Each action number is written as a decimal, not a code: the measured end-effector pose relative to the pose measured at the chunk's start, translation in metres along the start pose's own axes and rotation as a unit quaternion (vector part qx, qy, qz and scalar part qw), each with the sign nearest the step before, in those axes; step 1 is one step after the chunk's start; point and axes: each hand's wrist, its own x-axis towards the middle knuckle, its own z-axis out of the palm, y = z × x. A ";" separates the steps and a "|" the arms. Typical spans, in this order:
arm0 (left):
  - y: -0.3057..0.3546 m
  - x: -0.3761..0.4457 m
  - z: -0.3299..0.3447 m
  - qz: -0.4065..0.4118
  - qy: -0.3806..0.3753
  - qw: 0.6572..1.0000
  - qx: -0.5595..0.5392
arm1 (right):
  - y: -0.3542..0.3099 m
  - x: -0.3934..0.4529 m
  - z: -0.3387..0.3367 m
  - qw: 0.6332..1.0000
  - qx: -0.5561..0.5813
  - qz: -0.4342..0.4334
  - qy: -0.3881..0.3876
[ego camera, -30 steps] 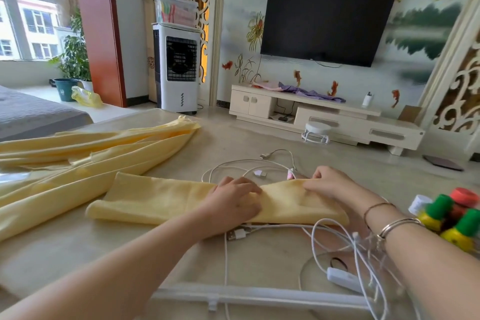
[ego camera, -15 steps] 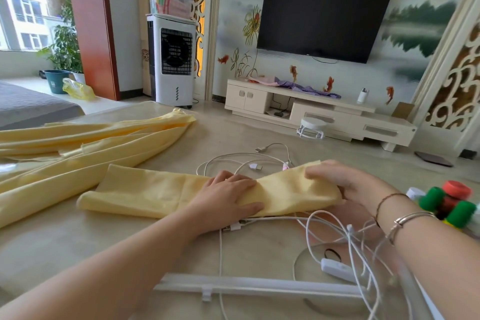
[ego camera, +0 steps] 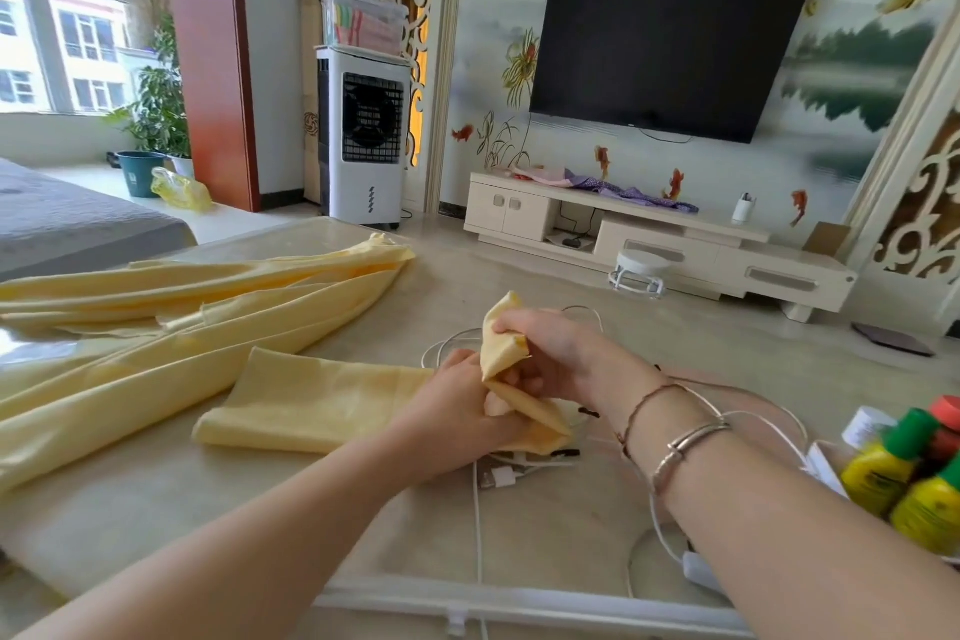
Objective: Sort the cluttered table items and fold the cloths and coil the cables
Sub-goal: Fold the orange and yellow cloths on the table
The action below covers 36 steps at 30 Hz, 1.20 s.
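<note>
Yellow folded cotton cloth (ego camera: 322,405): soft, limp, light; left hand (ego camera: 457,411) presses its middle, right hand (ego camera: 550,353) pinches the raised end; best gripped at corners.

The folded cloth (ego camera: 322,405) is plain pale yellow, as is the long cloth (ego camera: 171,322) at ten o'clock. The cables (ego camera: 475,520) are white. The worktop (ego camera: 524,530) is beige with faint marbling. At three o'clock the bottles (ego camera: 883,473) are yellow with green caps, one cap (ego camera: 946,412) red. The TV (ego camera: 660,57) is black, the fan (ego camera: 361,140) white with a black grille.
</note>
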 end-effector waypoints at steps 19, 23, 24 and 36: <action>-0.066 -0.096 -0.109 -0.432 0.038 0.868 0.243 | 0.061 -0.004 0.041 0.883 -0.363 -0.297 0.032; -0.063 -0.092 -0.113 -0.460 0.026 0.860 0.219 | 0.065 0.001 0.043 0.867 -0.400 -0.296 0.014; -0.061 -0.090 -0.115 -0.469 0.015 0.857 0.215 | 0.066 0.001 0.043 0.866 -0.403 -0.296 0.017; -0.023 -0.063 -0.115 -0.467 0.089 0.877 0.070 | 0.072 -0.002 0.050 0.785 -0.568 -0.246 0.013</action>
